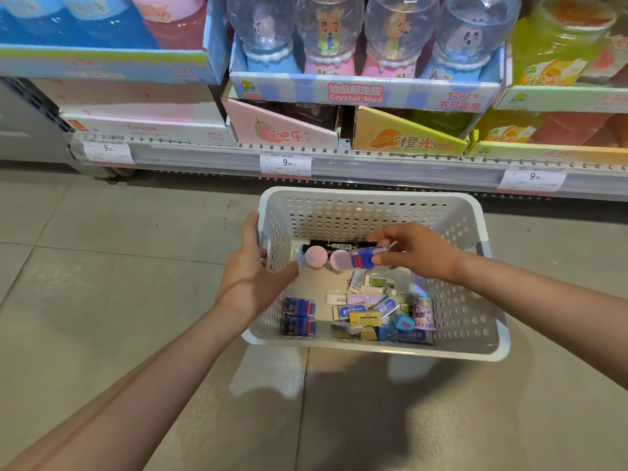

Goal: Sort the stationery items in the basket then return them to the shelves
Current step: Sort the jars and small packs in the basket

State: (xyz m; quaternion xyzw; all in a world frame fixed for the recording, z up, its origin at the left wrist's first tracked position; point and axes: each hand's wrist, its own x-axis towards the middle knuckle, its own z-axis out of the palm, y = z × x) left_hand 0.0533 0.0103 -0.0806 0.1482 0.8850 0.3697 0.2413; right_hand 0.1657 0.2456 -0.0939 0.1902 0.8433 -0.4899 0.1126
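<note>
Centre of the frame, on the grey floor, sits a white perforated basket (373,212). Its lower part holds two blue boxed erasers (298,316) side by side at the left and a jumble of small packets (380,314) at the right, too overlapped to count. Two pink round caps (316,256) and a black marker (339,245) lie by the far wall. The left hand (251,280) grips the left rim. The right hand (414,253) pinches a blue-and-clear item (362,258) above the basket; its label is unreadable.
</note>
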